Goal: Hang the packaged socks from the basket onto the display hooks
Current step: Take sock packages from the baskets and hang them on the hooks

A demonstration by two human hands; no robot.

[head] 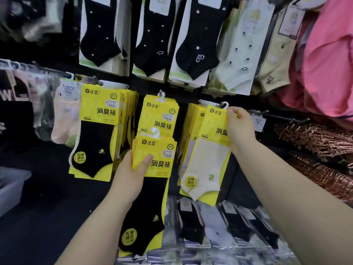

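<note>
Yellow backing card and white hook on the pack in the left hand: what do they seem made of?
The backing card, held by the left hand: probably printed cardboard, matte yellow, flat with crisp stacked edges. Its white hook: likely moulded plastic, smooth and slightly glossy.

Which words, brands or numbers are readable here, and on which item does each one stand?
"达足": black-sock pack in the left hand; white-sock pack in the right hand.
"消臭袜": black-sock pack; hung yellow packs.
"无骨缝合": round sticker on the black-sock pack.
"SGS": round seal, hung yellow packs.
Price labels, pink pack brand: too blurred.
</note>
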